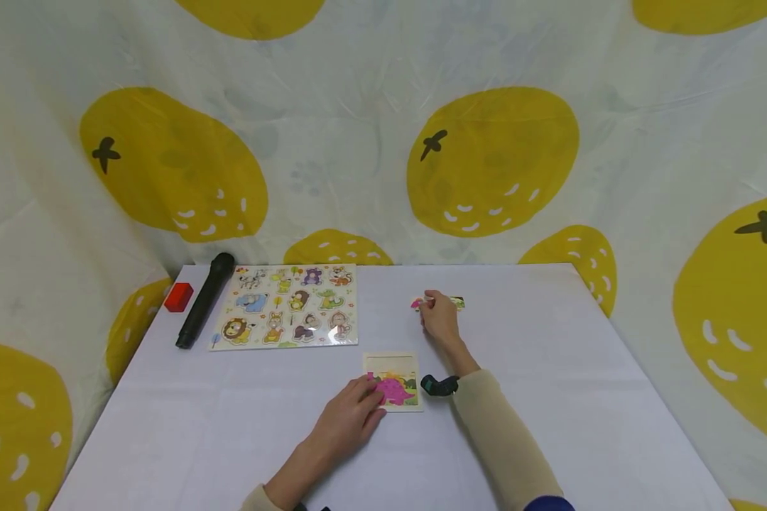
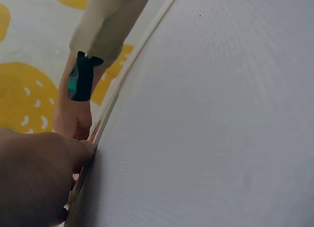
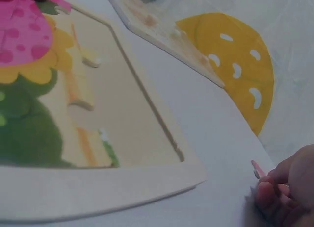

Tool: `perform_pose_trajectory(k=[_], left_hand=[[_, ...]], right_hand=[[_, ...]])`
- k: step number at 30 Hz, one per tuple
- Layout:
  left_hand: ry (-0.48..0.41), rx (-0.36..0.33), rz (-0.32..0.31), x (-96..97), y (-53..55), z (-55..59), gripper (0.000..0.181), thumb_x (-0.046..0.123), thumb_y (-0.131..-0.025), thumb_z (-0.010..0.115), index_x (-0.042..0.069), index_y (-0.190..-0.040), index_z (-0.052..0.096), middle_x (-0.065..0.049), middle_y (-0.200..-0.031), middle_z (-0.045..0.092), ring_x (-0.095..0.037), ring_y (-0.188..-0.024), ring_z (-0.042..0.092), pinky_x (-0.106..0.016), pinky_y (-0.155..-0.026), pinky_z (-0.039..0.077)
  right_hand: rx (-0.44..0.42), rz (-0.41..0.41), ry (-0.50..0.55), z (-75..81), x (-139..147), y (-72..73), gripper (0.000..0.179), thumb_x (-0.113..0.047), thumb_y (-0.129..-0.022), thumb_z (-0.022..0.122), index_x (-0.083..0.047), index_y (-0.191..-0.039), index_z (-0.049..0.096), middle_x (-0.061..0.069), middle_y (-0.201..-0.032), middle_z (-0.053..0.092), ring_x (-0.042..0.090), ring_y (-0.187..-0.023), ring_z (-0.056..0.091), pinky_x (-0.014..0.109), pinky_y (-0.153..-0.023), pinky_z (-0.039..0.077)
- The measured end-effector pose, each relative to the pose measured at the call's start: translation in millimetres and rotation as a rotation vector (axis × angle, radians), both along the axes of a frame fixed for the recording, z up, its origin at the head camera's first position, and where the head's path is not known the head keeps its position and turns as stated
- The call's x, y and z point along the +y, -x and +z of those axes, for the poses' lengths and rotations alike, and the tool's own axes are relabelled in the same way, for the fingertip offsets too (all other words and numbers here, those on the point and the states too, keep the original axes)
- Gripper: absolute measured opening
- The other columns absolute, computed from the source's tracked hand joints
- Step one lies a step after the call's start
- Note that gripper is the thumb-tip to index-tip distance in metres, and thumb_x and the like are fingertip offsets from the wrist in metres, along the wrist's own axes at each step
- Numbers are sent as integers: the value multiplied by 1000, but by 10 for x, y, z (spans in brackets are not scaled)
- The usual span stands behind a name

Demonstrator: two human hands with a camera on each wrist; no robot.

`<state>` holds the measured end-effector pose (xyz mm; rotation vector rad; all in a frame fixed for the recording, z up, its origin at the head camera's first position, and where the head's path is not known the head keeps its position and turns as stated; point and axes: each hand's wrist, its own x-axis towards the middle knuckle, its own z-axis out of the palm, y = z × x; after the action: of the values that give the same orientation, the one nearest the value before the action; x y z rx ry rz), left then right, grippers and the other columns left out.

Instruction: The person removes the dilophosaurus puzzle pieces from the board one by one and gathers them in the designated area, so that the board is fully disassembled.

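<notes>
A small square jigsaw puzzle (image 1: 390,360) lies near the table's middle. Its lower part shows a pink dinosaur, while bare wooden base is exposed along the far side. My left hand (image 1: 348,415) holds the puzzle at its near left corner, fingertips over the picture and thumb along the near edge. Farther back, my right hand (image 1: 441,317) pinches a small pinkish puzzle piece (image 3: 256,169) between thumb and fingers. Beside that hand, a green and dark patch of puzzle piece (image 1: 458,302) shows; the hand covers part of what lies there.
At the back left lies a larger animal picture board (image 1: 309,337) with a glossy surface. Left of it are a black stick-like object (image 1: 203,305) and a red block (image 1: 178,297). A fruit-print cloth (image 1: 345,149) hangs behind the white table (image 1: 588,397).
</notes>
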<state>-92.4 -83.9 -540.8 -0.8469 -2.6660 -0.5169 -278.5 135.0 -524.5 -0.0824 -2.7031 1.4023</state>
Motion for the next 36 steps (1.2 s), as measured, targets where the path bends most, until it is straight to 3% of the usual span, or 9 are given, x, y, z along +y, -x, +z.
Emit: perform_pose_trajectory(k=[8,24,30,36], left_hand=[[-19,49,-5,-2,5,-8,31,32,-92,72,10,-114,75,-6,-121,68,-25,-121,62,-36,-104,53],[-19,34,-5,14,3,-19,31,32,-91,72,10,-113,75,-5,-120,67,-25,-123,61,-36,-104,52],[-16,28,-5,4,7,-11,31,32,-92,72,10,-114,75,-6,-121,67,-25,-122,61,-36,-104,52],[-31,45,-11,-4,15,3,31,31,-90,74,9,-113,75,-6,-119,68,-25,-120,62,-36,-102,54]], right_hand=[[101,-12,-113,-18,-19,-63,24,-14,-91,69,6,-104,71,17,-92,63,27,-86,56,36,-76,47],[93,13,-158,-41,-26,-26,23,-12,-92,69,5,-107,71,16,-87,62,26,-82,54,36,-73,45],[76,30,-106,-2,-29,-74,29,-14,-92,67,5,-114,68,14,-88,60,25,-84,53,33,-73,44],[67,58,-135,68,-20,-178,31,-18,-93,67,3,-116,69,14,-90,63,24,-84,55,35,-74,46]])
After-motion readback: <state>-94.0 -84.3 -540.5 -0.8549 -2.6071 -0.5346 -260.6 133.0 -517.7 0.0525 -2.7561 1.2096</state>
